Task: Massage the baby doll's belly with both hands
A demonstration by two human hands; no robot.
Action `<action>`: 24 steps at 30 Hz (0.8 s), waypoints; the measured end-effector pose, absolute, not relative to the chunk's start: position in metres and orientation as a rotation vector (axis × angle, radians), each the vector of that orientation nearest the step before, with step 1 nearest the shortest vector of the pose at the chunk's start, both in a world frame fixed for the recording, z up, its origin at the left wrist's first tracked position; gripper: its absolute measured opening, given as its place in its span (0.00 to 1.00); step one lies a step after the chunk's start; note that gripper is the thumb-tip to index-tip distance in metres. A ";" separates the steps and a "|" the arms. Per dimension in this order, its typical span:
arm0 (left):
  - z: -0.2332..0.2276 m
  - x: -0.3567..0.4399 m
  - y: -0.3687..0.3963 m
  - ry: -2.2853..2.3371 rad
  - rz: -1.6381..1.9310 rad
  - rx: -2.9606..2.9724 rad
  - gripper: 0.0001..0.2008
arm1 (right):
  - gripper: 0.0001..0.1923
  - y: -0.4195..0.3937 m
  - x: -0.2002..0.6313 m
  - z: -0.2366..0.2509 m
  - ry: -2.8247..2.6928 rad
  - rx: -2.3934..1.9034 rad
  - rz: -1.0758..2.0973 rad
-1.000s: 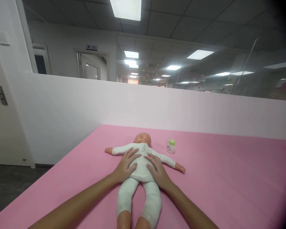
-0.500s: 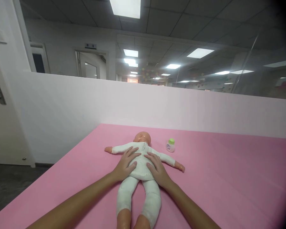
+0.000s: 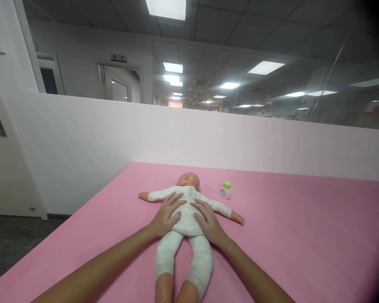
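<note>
White-suited doll (image 3: 185, 219) unmoved; both hands (image 3: 187, 219) still flat.

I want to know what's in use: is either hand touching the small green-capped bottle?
No, the left hand and right hand lie flat on the doll; the bottle stands apart.

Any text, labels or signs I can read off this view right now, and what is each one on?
None reads clearly.
Small bottle with the green cap, beside the baby doll: it has a label with print, too small to read.
Sign above the doorway behind the partition: dark plate with light characters, too blurred to read.
Doll's white suit under the left hand and right hand: no print visible.
</note>
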State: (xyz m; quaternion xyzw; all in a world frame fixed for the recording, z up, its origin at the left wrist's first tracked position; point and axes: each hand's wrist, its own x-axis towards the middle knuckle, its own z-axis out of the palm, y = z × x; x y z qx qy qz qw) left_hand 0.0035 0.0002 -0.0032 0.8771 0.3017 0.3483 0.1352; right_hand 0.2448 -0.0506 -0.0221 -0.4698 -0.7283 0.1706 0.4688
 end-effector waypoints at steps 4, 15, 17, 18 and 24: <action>-0.004 0.004 0.002 0.866 1.024 2.561 0.22 | 0.20 -0.051 0.245 -0.022 -1.791 -1.150 0.411; 0.002 0.005 -0.002 0.860 1.025 2.567 0.22 | 0.20 -0.052 0.246 -0.020 -1.806 -1.155 0.402; 0.002 0.006 -0.002 0.861 1.023 2.567 0.22 | 0.20 -0.052 0.246 -0.020 -1.805 -1.158 0.400; 0.001 0.006 -0.002 0.862 1.020 2.565 0.22 | 0.20 -0.052 0.247 -0.020 -1.805 -1.159 0.398; 0.001 0.007 -0.001 0.844 1.006 2.544 0.22 | 0.20 -0.053 0.248 -0.020 -1.815 -1.167 0.395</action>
